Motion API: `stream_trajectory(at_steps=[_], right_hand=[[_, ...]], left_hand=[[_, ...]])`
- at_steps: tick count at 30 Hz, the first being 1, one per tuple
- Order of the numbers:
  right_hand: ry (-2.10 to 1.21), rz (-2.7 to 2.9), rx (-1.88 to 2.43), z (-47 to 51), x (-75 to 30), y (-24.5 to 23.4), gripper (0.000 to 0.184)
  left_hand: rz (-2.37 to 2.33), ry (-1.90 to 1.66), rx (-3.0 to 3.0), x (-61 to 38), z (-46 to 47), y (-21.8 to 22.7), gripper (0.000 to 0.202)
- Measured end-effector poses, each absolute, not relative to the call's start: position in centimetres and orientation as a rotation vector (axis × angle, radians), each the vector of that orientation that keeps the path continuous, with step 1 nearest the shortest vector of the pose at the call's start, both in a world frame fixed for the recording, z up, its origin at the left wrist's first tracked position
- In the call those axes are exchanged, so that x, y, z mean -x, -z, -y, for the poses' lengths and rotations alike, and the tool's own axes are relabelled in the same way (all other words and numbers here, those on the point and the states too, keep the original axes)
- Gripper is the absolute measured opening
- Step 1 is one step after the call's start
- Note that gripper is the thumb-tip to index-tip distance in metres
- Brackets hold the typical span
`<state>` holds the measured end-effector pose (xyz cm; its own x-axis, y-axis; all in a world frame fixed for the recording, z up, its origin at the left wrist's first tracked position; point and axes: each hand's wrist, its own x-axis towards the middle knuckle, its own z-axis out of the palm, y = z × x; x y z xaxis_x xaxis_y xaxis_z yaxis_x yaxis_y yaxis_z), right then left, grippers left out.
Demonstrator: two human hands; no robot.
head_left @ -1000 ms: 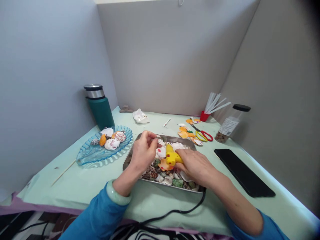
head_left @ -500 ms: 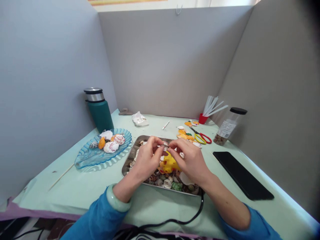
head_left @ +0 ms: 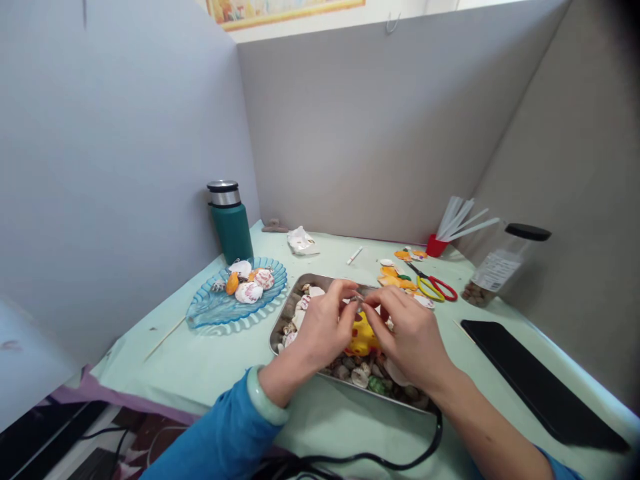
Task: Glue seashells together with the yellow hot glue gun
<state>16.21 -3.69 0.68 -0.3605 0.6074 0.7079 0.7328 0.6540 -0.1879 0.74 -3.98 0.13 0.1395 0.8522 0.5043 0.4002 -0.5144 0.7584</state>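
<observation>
My left hand [head_left: 325, 327] and my right hand [head_left: 407, 330] meet over a metal tray [head_left: 278, 327]. Both pinch one small whitish piece [head_left: 358, 300] between their fingertips; it looks like a bit of shell, but its kind is too small to tell. Directly beneath is a yellow glue gun [head_left: 363, 337], partly covered by the fingers. Around it in the tray lie shells [head_left: 360, 376], pebbles [head_left: 343, 371] and a green stone-like piece [head_left: 376, 385].
A blue shell-shaped plate [head_left: 210, 313] with shells stands left, by a green bottle [head_left: 231, 230]. Scissors [head_left: 436, 288], orange shell pieces [head_left: 393, 277], a red cup of glue sticks [head_left: 437, 245], a jar of pebbles [head_left: 500, 267] and a black slab [head_left: 535, 380] are right. A black cord [head_left: 380, 459] runs in front.
The whole view has shifted, so the table and things sit further right. Both hands still hold the small piece together over the tray.
</observation>
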Motion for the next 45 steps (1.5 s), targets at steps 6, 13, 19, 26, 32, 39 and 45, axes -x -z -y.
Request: stream_trajectory(at_steps=[6,13,19,26,32,39,45], right_hand=[[0.202,2.063,1.056,3.66,-16.22,-0.53,0.011],[0.137,2.051,1.060,3.72,-16.25,-0.37,0.012],[0.111,2.052,1.080,3.68,-16.23,-0.35,0.011],[0.081,2.043,1.099,3.48,-16.30,-0.09,0.011],[0.086,2.053,1.107,3.47,-16.35,0.10,0.009],[0.066,2.021,1.058,3.28,-16.34,0.13,0.011],[0.043,2.024,1.037,3.23,-16.43,0.29,0.011]], left_hand=[[-1.236,-1.339,-1.936,-0.67,3.70,-0.01,0.022],[-1.188,-1.311,-1.941,-0.57,3.72,-0.19,0.019],[-1.237,-1.299,-2.018,-0.50,3.82,-0.13,0.019],[-1.331,-1.257,-2.177,-0.46,3.82,-0.21,0.020],[-1.302,-1.263,-2.220,-0.53,3.92,-0.37,0.023],[-1.312,-1.293,-2.181,-0.43,4.00,-0.33,0.027],[-1.340,-1.273,-2.205,-0.41,4.05,-0.28,0.018]])
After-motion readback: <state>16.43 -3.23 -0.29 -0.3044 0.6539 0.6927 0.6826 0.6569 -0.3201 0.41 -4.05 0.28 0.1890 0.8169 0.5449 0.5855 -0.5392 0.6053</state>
